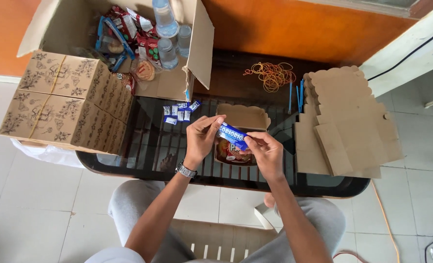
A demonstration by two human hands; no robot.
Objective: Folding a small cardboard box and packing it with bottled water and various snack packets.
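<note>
Both hands pinch one blue snack packet [233, 136], left hand [200, 138] on one end, right hand [266, 153] on the other. Packet sits directly over the open small box [239, 134] on the worktop [148, 146], lined up with the opening.

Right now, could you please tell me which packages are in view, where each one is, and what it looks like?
Blue packet: slim, blue and white, held by left hand and right hand.
Open box: small, brown, beneath the hands.
Sachets: small, blue and white, on the table.
Printed boxes: brown, stacked at left.
Carton: large, holding snacks and bottles.
</note>
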